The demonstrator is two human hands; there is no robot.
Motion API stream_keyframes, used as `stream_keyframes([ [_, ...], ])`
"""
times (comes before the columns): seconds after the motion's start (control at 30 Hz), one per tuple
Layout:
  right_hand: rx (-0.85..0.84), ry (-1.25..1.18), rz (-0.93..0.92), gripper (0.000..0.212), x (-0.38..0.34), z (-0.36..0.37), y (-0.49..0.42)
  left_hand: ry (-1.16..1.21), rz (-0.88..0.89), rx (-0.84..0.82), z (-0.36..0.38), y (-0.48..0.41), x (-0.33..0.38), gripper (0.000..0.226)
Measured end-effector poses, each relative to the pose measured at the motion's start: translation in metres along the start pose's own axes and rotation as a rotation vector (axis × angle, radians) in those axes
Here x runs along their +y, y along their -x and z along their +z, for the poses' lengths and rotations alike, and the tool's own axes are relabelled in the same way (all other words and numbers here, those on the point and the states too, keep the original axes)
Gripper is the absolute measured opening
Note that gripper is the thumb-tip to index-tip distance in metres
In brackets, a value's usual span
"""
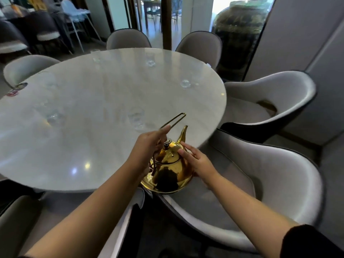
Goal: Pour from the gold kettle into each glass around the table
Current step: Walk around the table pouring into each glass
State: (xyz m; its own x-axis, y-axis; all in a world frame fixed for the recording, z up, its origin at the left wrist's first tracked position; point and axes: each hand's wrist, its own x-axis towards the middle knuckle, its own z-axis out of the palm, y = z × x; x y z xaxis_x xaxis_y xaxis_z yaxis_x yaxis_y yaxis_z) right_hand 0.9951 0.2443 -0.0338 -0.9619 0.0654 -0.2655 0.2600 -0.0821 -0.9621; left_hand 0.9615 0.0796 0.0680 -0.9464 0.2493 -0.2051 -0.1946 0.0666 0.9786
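Head: shiny gold kettle (168, 175); left hand (147, 146) pinches handle (176, 118), right hand (198, 162) fingers straight on side.

Black sleeve (314, 243) — right arm (247, 205) (plain), forearms (89, 216) bare

text: none legible | round badges (21, 86) on table (111, 86): print blurred
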Motion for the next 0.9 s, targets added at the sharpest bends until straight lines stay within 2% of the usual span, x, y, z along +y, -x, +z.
stream_keyframes([
  [0.17, 0.06, -0.007, 0.003, 0.052, 0.011, -0.054, 0.039, -0.002, -0.005, -0.095, 0.061, 0.016, -0.007, 0.03],
  [0.33, 0.086, -0.012, 0.011, 0.057, 0.016, -0.116, 0.078, 0.002, 0.036, -0.117, 0.131, 0.037, -0.013, 0.051],
  [0.5, 0.084, 0.024, 0.017, 0.066, 0.017, -0.185, 0.107, 0.005, 0.037, -0.094, 0.201, 0.052, -0.017, 0.032],
  [0.7, 0.084, 0.066, -0.01, 0.067, 0.018, -0.254, 0.124, 0.047, 0.047, -0.095, 0.272, 0.059, -0.017, 0.051],
  [0.9, 0.076, 0.036, -0.007, 0.068, 0.015, -0.3, 0.115, 0.03, 0.058, -0.094, 0.317, 0.042, -0.012, 0.054],
])
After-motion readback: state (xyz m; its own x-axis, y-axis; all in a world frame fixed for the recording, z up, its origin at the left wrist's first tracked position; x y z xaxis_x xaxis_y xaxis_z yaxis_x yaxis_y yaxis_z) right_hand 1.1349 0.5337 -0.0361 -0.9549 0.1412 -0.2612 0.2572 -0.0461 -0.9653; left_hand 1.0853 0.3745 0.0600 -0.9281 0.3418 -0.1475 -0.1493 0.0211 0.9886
